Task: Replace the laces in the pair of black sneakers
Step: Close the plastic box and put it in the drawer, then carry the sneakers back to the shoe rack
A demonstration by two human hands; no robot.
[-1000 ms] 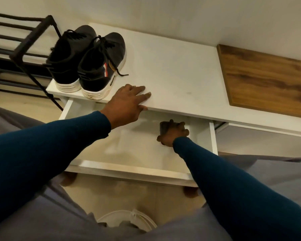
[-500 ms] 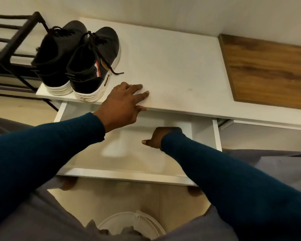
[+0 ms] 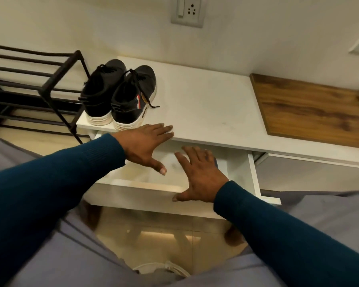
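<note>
Still at fetch stage — sneakers [image 3: 118,94] laced on desk [image 3: 205,104] corner, left hand [image 3: 146,145] flat on desk edge, right hand [image 3: 199,172] spread empty over open drawer [image 3: 254,175] — next I likely need the laces from inside it.

The black sneakers [image 3: 118,94] sat at the white worktop's [image 3: 205,104] left end. The left hand [image 3: 145,145] lay flat on its edge; the right hand [image 3: 199,175] spread over the open drawer [image 3: 254,177].

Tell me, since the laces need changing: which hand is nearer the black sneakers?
Left. The left hand rests on the white tabletop just in front of the black sneakers; the right hand is lower, over the open drawer.
</note>
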